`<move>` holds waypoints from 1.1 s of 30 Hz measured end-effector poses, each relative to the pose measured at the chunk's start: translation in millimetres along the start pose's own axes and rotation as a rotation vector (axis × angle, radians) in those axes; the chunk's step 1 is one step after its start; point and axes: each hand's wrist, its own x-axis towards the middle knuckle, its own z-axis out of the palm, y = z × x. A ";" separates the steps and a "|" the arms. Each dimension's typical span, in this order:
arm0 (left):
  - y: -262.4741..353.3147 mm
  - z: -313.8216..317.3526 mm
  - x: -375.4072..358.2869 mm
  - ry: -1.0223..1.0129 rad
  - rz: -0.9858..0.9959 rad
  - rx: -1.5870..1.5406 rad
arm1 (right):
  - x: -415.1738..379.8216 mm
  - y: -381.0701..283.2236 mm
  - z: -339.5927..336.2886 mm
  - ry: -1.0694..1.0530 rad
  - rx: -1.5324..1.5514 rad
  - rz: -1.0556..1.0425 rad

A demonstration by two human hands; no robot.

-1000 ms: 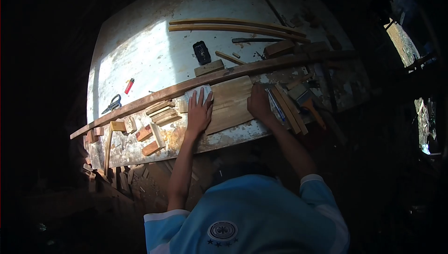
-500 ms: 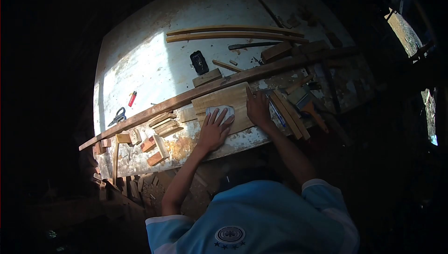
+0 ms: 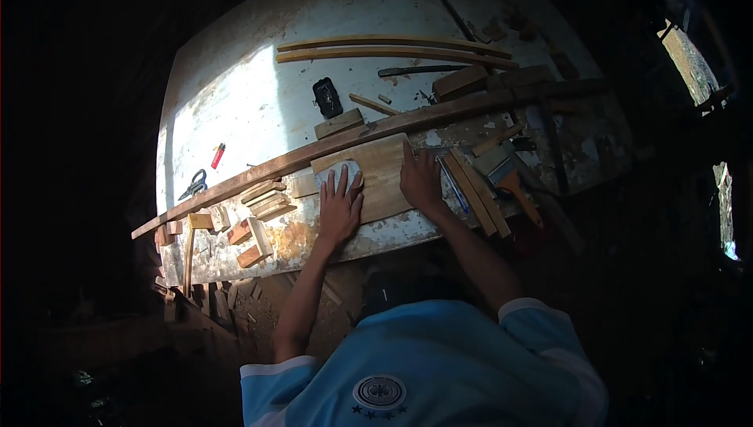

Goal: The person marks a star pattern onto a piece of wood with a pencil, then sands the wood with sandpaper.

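Observation:
A flat wooden board [image 3: 387,184] lies near the table's front edge, against a long dark wooden bar [image 3: 314,149]. My left hand [image 3: 341,209] presses a pale, paper-like piece [image 3: 338,170] onto the board's left part, its fingers spread over it. At the board's right edge rests my right hand [image 3: 421,181], fingers toward the bar; its fingers are apart and nothing shows in them. Right of that hand lie a blue pen [image 3: 456,189] and two wooden strips [image 3: 475,192].
Small wood blocks [image 3: 265,199] and scissors [image 3: 193,185] lie left, with a red lighter [image 3: 218,156]. Beyond the bar are a black tray [image 3: 327,98] and two long strips [image 3: 392,47]. A brush [image 3: 514,184] lies right.
My left hand and the pale piece have slid left over the board, toward its left edge. The whole view has shifted slightly. My right hand remains at the board's right edge.

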 end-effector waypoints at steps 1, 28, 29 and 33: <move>13.2 5.5 -7.9 -0.119 0.164 -0.023 | 1.3 1.2 0.9 0.007 0.004 -0.001; 25.4 4.0 5.4 -0.010 0.105 -0.041 | -3.0 -0.2 2.2 -0.017 0.032 0.025; 39.1 -0.2 -2.1 -0.188 0.302 -0.145 | -4.3 0.5 2.2 -0.017 0.031 0.026; -4.0 -10.2 7.7 0.048 -0.025 -0.185 | 0.9 0.5 0.5 -0.034 0.039 0.020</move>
